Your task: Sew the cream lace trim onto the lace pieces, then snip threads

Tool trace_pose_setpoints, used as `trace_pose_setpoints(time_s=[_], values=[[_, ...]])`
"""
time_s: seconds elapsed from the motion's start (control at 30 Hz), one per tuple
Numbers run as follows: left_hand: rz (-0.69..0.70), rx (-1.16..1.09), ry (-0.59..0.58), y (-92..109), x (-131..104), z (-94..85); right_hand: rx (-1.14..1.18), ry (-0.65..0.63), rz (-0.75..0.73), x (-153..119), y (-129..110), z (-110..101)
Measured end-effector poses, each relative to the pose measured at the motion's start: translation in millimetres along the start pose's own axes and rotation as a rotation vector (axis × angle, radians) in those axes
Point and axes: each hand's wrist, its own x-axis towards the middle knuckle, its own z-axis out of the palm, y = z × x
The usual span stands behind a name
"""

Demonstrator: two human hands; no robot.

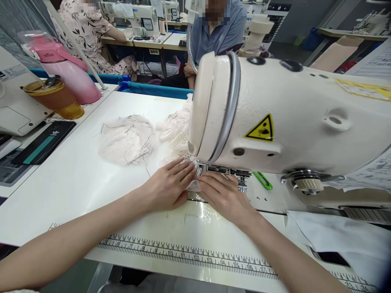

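Observation:
My left hand (172, 181) lies over a piece of white lace fabric (193, 162) at the sewing machine's presser foot, fingers stretched out and pressing on it. From the other side, my right hand (224, 193) rests its outstretched fingers on the near edge of the same fabric, close to the foot; its thumb is hidden. The white sewing machine (287, 106) stands over both hands, and its head hides part of the lace. More sheer lace (175, 128) bunches up behind my left hand. Left of it sits a heap of white lace (126, 138) with loose dark threads.
Green thread snips (262, 180) lie right of the needle area. A printed ruler (183, 256) runs along the table's front edge. At left are a black phone (44, 142), an amber cup (55, 97) and a pink bottle (61, 65). White cloth (339, 236) lies at right. Two people sit beyond.

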Motion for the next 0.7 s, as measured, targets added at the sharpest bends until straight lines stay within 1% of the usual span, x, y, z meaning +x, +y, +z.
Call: trace_pose_setpoints(time_s=[0.1,0.2,0.37,0.57,0.7], values=[[-0.012,0.023,0.011,4.7,0.1,-0.4,0.06,-0.041,0.014,-1.2,3.1,0.1],[-0.02,0.058,0.021,9.1,0.5,-1.6,0.106,-0.048,0.021,-2.8,6.6,0.2],[-0.045,0.093,-0.005,13.5,-0.6,-2.8,0.106,-0.054,0.012,-4.8,9.9,0.2],[-0.06,0.1,0.006,14.0,-2.6,-3.2,0.076,0.023,0.022,-4.1,9.5,-0.2],[-0.062,0.112,0.02,12.3,-0.7,-3.6,0.061,0.029,0.001,-3.8,10.7,1.4]])
